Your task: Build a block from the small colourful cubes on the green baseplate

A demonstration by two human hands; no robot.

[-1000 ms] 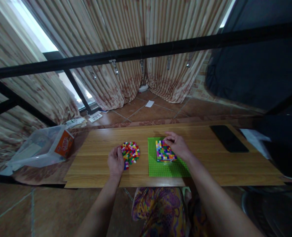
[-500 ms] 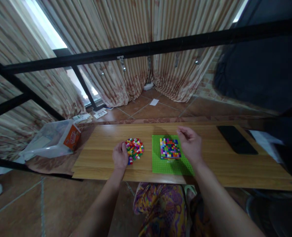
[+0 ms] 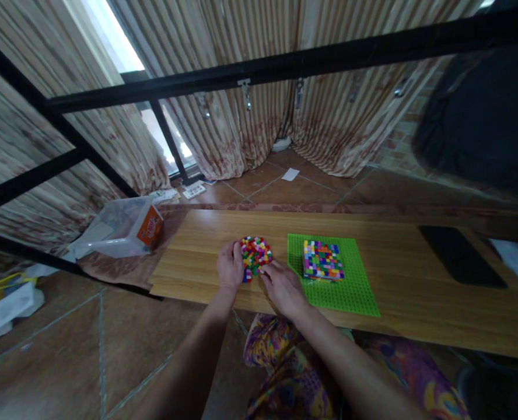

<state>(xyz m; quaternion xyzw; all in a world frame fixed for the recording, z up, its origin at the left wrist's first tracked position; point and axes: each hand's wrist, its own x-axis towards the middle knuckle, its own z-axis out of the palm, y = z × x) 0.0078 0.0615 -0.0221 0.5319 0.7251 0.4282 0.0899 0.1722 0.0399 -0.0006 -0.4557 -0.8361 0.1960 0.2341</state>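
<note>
A heap of small coloured bricks [image 3: 255, 254] lies on the wooden table [image 3: 394, 286]. My left hand [image 3: 230, 266] rests at the heap's left edge, fingers curled against the bricks. My right hand [image 3: 282, 284] has come to the heap's near right edge, fingertips bent down onto the bricks; what they pinch is hidden. To the right lies a green baseplate [image 3: 350, 286] carrying a square block of many-coloured bricks [image 3: 322, 260], with no hand on it.
A black phone [image 3: 460, 256] lies at the table's right. A clear plastic box with an orange carton [image 3: 125, 228] sits left of the table. Black frame bars cross overhead, curtains hang behind. My patterned lap shows below the table edge.
My right hand has left the brick block on the green plate and swung left to the loose heap. The left hand stays at the heap. The view has shifted left.
</note>
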